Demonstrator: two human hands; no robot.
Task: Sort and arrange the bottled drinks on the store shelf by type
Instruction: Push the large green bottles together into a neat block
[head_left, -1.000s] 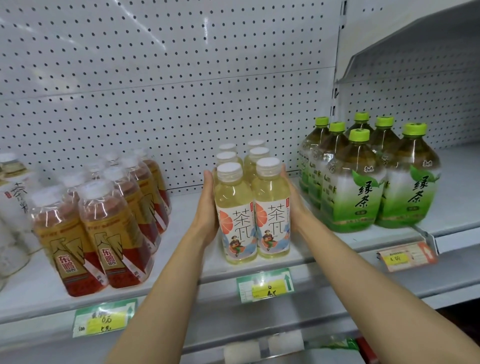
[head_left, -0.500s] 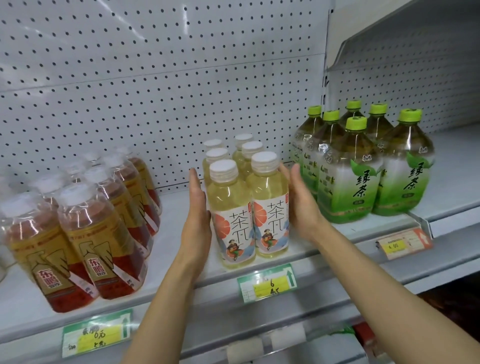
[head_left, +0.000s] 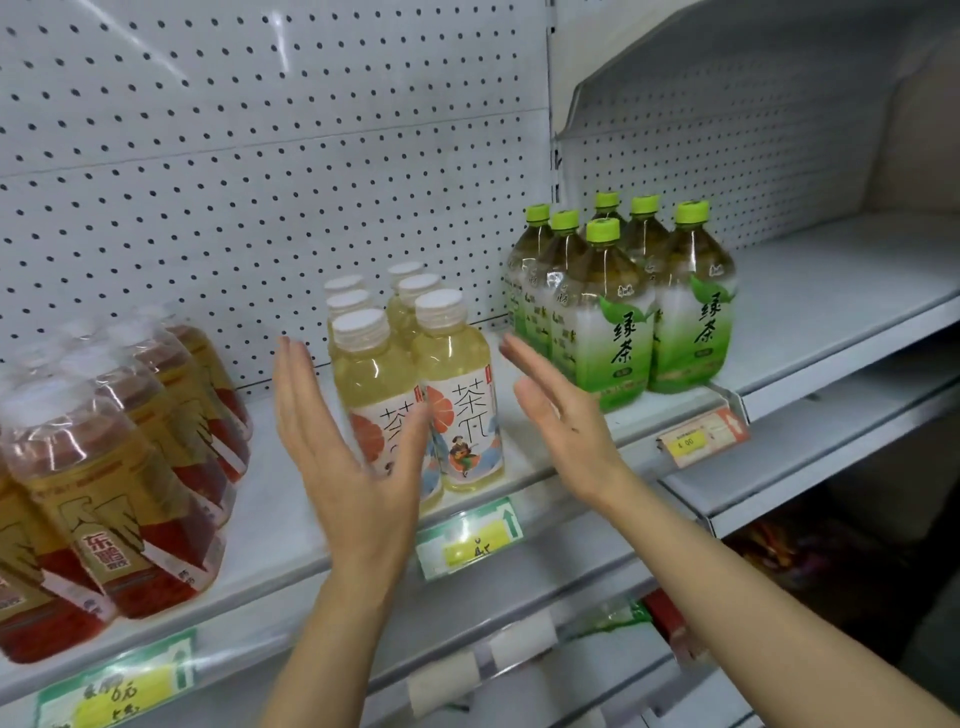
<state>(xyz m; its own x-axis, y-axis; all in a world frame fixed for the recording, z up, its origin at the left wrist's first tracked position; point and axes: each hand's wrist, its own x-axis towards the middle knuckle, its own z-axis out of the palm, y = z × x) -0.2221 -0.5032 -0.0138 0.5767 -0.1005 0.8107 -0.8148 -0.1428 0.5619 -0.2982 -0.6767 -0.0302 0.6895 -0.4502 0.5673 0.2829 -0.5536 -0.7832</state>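
Note:
Several pale yellow tea bottles with white caps (head_left: 462, 384) stand in two rows at the middle of the white shelf (head_left: 291, 519). My left hand (head_left: 348, 457) hovers flat in front of their left side, fingers straight, holding nothing. My right hand (head_left: 561, 415) is flat too, off to their right and apart from them. Several green tea bottles with green caps (head_left: 623, 312) stand grouped further right. Amber drinks with gold and red labels, wrapped in clear plastic (head_left: 119, 478), sit at the left.
The pegboard back wall (head_left: 260, 156) rises behind the bottles. Price tags (head_left: 467, 540) hang on the shelf's front rail. The adjoining right shelf (head_left: 841, 291) holds nothing past the green bottles. A lower shelf with items shows below.
Both hands pressed the sides of the yellow bottle group, then let go and drew back toward me. The bottles stayed in place. The view shifted to the right.

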